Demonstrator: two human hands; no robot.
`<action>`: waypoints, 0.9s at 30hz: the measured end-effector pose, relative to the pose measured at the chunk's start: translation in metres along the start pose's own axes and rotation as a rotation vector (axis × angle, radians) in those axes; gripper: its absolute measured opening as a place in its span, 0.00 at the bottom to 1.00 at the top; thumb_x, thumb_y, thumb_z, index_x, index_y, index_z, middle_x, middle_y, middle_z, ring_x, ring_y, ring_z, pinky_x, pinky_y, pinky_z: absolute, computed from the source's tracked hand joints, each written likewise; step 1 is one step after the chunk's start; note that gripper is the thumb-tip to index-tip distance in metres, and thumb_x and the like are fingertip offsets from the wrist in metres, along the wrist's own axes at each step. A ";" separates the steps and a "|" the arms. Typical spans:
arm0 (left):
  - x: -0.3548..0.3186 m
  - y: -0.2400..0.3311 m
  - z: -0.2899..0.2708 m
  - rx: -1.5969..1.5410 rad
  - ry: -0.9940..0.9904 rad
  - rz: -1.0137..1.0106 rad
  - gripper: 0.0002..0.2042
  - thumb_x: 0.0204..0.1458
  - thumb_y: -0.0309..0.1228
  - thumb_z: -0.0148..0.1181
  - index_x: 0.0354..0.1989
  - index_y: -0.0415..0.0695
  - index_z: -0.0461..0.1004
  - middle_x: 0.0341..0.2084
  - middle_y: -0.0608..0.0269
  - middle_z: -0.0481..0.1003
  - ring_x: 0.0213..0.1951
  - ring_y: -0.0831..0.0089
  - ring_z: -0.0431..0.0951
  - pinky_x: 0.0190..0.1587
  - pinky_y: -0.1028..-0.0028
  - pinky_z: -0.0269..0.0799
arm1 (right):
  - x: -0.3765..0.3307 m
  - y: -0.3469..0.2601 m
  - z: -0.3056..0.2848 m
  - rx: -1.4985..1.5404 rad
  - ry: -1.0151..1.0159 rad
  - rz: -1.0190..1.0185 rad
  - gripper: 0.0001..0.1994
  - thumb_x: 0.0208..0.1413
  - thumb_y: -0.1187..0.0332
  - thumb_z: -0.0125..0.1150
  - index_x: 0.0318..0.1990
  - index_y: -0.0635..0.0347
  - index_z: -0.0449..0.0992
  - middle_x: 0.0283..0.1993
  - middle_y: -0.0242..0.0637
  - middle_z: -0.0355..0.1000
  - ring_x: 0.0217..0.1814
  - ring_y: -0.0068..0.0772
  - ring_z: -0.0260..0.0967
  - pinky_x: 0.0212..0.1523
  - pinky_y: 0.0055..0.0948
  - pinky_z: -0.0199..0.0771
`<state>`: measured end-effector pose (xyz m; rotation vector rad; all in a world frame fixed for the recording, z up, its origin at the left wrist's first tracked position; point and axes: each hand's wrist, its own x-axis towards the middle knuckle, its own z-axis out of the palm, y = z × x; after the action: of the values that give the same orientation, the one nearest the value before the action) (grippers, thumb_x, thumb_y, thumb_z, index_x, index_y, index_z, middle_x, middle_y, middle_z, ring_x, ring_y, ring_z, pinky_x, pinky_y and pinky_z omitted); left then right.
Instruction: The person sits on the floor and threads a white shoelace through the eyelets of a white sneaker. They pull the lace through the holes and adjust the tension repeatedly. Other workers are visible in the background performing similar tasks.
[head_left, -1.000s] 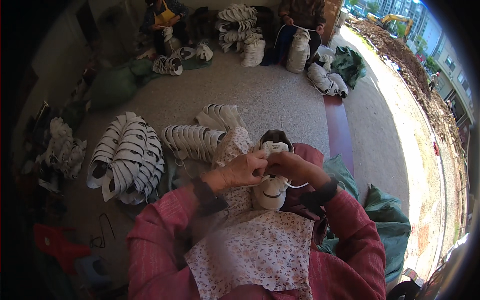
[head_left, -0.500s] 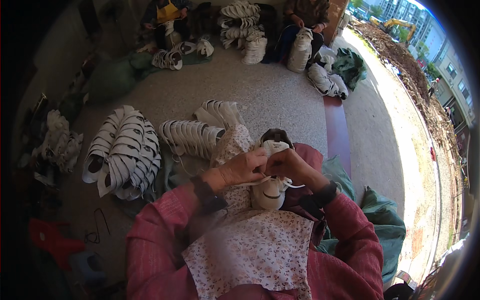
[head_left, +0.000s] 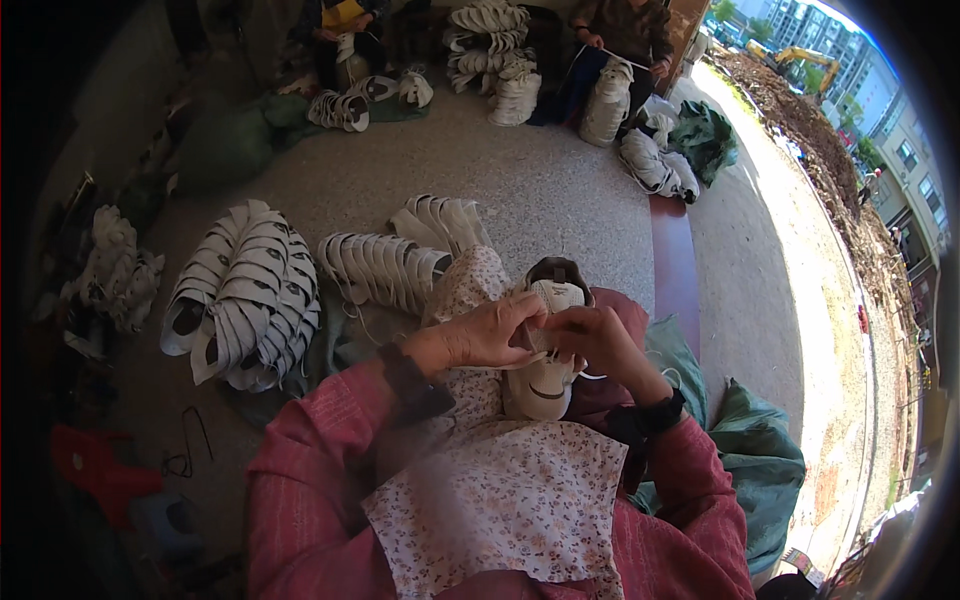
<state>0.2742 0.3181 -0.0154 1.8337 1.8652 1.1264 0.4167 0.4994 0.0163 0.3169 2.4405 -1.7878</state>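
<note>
A white sneaker upper [head_left: 541,391] with a dark collar rests on my lap, its rounded toe toward me. My left hand [head_left: 487,333] is closed at its left side, thumb and fingers pinched on a white shoelace [head_left: 505,367]. From the other side my right hand [head_left: 600,343] bends over the lacing area, its fingertips also pinched on the lace. The two hands nearly meet above the eyelets, and they hide most of the lacing. A lace end shows under the right hand.
Stacked white shoe uppers [head_left: 255,290] lie on the floor to the left, with another row [head_left: 385,265] beyond my knee. Green sacks [head_left: 755,460] lie at my right. A red object [head_left: 100,465] is at the lower left. Two people sit across the floor with uppers.
My left hand has turned, thumb and fingers now spread more along the lace; my right fingers have shifted slightly right and down. The person opposite has pulled a lace out sideways.
</note>
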 end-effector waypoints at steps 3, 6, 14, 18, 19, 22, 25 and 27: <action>-0.003 -0.004 0.006 -0.042 0.024 -0.059 0.19 0.45 0.27 0.69 0.42 0.43 0.65 0.36 0.59 0.70 0.39 0.65 0.77 0.43 0.68 0.73 | 0.005 -0.002 0.009 -0.179 -0.053 -0.013 0.06 0.60 0.71 0.60 0.37 0.63 0.80 0.25 0.30 0.74 0.24 0.19 0.72 0.22 0.22 0.71; -0.005 -0.008 0.008 -0.077 0.020 -0.112 0.19 0.45 0.26 0.69 0.42 0.44 0.65 0.36 0.60 0.71 0.38 0.66 0.77 0.41 0.69 0.73 | 0.017 0.010 0.005 -0.268 -0.125 -0.124 0.05 0.59 0.71 0.60 0.35 0.62 0.79 0.23 0.30 0.73 0.22 0.17 0.70 0.21 0.23 0.70; 0.002 0.001 0.000 -0.139 -0.033 -0.161 0.16 0.49 0.32 0.69 0.40 0.43 0.68 0.33 0.62 0.71 0.35 0.71 0.74 0.39 0.71 0.71 | 0.018 -0.001 -0.044 0.328 0.407 -0.158 0.06 0.60 0.71 0.62 0.39 0.64 0.78 0.27 0.28 0.74 0.24 0.17 0.68 0.23 0.19 0.68; 0.015 0.013 -0.004 -0.135 -0.062 -0.216 0.17 0.55 0.38 0.65 0.47 0.43 0.71 0.35 0.63 0.72 0.36 0.74 0.73 0.40 0.71 0.71 | 0.001 -0.030 -0.076 0.444 0.426 -0.240 0.07 0.60 0.69 0.64 0.40 0.63 0.79 0.31 0.28 0.75 0.27 0.13 0.68 0.27 0.17 0.68; 0.021 0.021 -0.006 -0.105 -0.078 -0.252 0.17 0.57 0.39 0.64 0.50 0.43 0.72 0.35 0.63 0.73 0.36 0.75 0.73 0.41 0.71 0.71 | -0.002 -0.032 -0.073 0.398 0.400 -0.225 0.06 0.60 0.70 0.64 0.40 0.63 0.79 0.31 0.28 0.75 0.27 0.13 0.68 0.28 0.16 0.68; 0.034 0.043 -0.010 -0.175 0.140 -0.223 0.20 0.61 0.40 0.59 0.57 0.41 0.71 0.39 0.62 0.75 0.40 0.74 0.75 0.46 0.74 0.71 | -0.004 -0.039 -0.060 0.236 0.327 -0.302 0.04 0.60 0.72 0.63 0.39 0.62 0.79 0.32 0.27 0.76 0.29 0.13 0.70 0.29 0.15 0.68; 0.055 0.041 -0.003 -0.355 0.292 -0.057 0.20 0.65 0.40 0.53 0.57 0.36 0.70 0.44 0.60 0.76 0.42 0.74 0.78 0.51 0.75 0.71 | -0.005 -0.051 -0.057 0.186 0.306 -0.322 0.02 0.60 0.74 0.63 0.38 0.61 0.80 0.33 0.27 0.76 0.31 0.14 0.71 0.31 0.15 0.70; 0.062 0.050 -0.001 -0.814 0.259 -0.131 0.19 0.66 0.39 0.52 0.56 0.34 0.71 0.45 0.58 0.76 0.44 0.74 0.79 0.54 0.74 0.71 | -0.004 -0.056 -0.056 0.173 0.286 -0.350 0.03 0.59 0.74 0.64 0.38 0.62 0.80 0.34 0.28 0.75 0.33 0.15 0.72 0.32 0.16 0.70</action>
<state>0.3002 0.3703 0.0395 1.1268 1.2907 1.7850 0.4104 0.5358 0.0867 0.1758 2.6724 -2.2443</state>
